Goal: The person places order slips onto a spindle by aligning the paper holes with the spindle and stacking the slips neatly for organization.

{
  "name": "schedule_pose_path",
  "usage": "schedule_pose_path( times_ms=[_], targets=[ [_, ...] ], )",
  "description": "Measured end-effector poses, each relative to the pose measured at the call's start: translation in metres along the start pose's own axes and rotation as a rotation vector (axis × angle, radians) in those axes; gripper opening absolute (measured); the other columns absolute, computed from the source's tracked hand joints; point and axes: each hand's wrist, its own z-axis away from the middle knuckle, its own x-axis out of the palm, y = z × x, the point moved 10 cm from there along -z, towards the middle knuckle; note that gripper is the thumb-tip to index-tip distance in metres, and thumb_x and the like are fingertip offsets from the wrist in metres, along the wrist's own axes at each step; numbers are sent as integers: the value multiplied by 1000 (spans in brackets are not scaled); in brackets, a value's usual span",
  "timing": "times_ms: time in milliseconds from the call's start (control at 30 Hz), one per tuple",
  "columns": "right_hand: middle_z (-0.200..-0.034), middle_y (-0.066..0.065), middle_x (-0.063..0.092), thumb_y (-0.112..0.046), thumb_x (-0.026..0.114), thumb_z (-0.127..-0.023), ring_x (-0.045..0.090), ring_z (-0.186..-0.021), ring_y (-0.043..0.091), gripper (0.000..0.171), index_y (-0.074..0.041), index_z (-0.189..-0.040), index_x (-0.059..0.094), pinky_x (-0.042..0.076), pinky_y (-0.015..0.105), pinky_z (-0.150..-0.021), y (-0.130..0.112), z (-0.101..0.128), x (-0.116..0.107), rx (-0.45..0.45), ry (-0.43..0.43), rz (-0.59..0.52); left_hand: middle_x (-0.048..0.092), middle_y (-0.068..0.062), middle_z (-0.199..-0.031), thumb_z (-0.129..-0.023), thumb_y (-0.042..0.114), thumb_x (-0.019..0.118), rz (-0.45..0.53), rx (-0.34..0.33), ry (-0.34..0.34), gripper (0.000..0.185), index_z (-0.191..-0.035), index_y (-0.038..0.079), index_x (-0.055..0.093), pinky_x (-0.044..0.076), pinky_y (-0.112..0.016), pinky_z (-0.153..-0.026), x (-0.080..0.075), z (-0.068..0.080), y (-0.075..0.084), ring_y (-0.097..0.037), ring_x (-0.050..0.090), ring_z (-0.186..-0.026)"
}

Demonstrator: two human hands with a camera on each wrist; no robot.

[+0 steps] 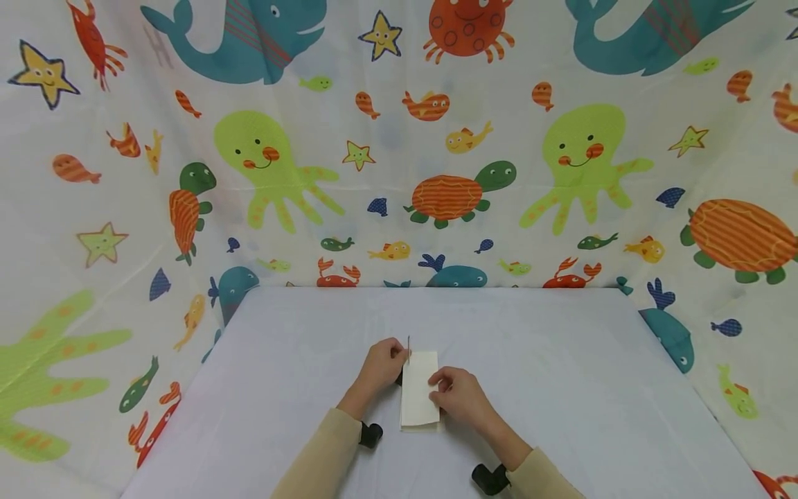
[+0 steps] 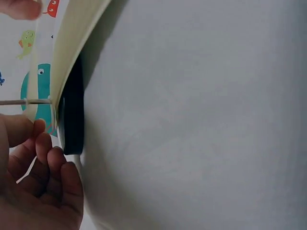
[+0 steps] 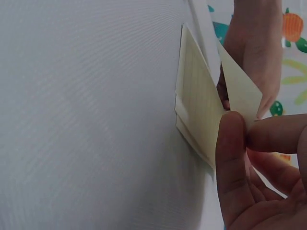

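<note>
The left hand pinches a needle at the paper's 11 o'clock corner; the right hand pinches a lifted sheet; sewing looks barely begun.

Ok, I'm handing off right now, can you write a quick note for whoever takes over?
Left hand: pinches a thin needle at the top left edge of the paper stack.
Right hand: pinches the top sheet's right edge, lifting it.
Stack lies mid-table; a dark object sits under its left edge.
Done: needle set at the edge.
Left: unclear; whether it pierces the paper cannot be told.
</note>
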Motion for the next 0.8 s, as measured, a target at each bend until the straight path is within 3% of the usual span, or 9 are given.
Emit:
schedule_pose_path(
  times_ms=[267, 567, 800],
  targets=[
    [-69, 0, 53, 2, 70, -85, 52, -53, 12, 13, -1, -98, 67, 42, 28, -49, 1, 1, 7, -10, -58, 59, 52, 1, -72, -97, 16, 65, -129, 57, -27, 17, -83, 8, 61, 41, -30, -59, 4, 1, 2, -14, 48, -65],
    [-68, 1, 52, 5, 66, -82, 49, -52, 11, 14, -2, -94, 65, 40, 27, -46, -1, 1, 6, -34, -76, 158, 53, 3, -71, -96, 19, 68, -224, 20, -51, 16, -84, 12, 59, 41, -29, -60, 9, -1, -2, -14, 49, -65],
    [-72, 0, 54, 2, 69, -83, 49, -60, 13, 12, -5, -91, 64, 40, 27, -50, 1, 2, 5, -3, -85, 254, 59, 0, -77, -94, 21, 71, -176, -41, -26, 15, -92, 9, 62, 47, -34, -64, 4, 0, -5, -17, 54, -69]
  ],
)
